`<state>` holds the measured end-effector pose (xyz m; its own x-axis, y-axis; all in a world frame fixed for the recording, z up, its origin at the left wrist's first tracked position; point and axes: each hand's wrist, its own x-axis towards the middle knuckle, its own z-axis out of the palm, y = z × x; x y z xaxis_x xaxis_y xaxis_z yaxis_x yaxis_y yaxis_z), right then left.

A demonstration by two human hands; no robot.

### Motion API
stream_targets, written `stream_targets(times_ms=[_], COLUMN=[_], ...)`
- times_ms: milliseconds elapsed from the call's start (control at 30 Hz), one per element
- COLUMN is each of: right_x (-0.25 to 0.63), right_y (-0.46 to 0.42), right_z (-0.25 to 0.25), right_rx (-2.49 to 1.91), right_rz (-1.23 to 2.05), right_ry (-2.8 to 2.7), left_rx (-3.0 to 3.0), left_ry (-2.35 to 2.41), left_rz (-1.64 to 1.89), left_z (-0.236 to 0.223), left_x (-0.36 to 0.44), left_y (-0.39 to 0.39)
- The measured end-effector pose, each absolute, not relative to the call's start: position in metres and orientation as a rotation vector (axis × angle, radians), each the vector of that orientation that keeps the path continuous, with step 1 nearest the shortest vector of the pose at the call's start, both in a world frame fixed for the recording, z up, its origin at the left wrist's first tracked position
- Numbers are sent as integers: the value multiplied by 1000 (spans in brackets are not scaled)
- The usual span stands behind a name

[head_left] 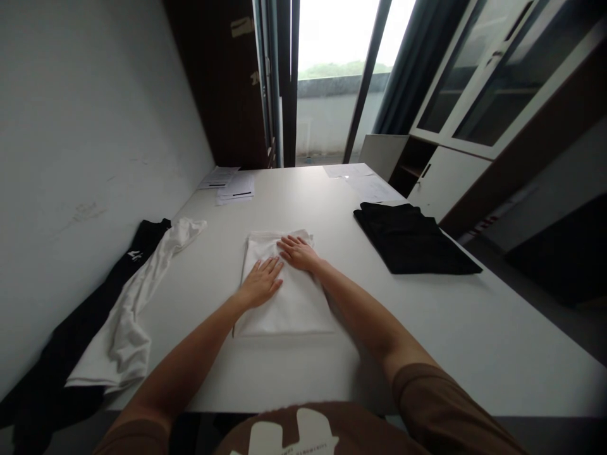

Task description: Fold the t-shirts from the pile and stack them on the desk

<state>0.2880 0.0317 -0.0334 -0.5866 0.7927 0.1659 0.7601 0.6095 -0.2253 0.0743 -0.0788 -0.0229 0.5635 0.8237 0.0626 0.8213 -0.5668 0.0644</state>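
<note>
A folded white garment [284, 313] lies flat in a near-rectangular shape on the white table, close to its front edge. My left hand [260, 283] rests palm down on its left-middle part, fingers stretched out. Farther up, near the garment's far right corner, my right hand [298, 251] also lies flat with the fingers spread. Both hands press on the cloth without gripping it. Whatever is under the palms is hidden.
At the right stands a folded black garment [415, 240]. Along the left wall lie a crumpled white garment [137, 303] and a black garment [104, 297] with a small white print. Papers [236, 186] sit at the table's [303, 189] far left, more sheets [372, 188] at its far right.
</note>
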Motion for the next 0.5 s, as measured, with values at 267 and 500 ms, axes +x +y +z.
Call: stream_targets(times_ms=[267,500], right_x=[293,292], right_y=[35,30], right_z=[-28,-26], right_rx=[-1361,-1363], right_rz=[194,159], right_ry=[-2601,-2568], left_rx=[2705,2679], left_ry=[1514,1572], left_rz=[133,115], left_z=[-21,-24], left_x=[67,67], left_y=[-70,-66])
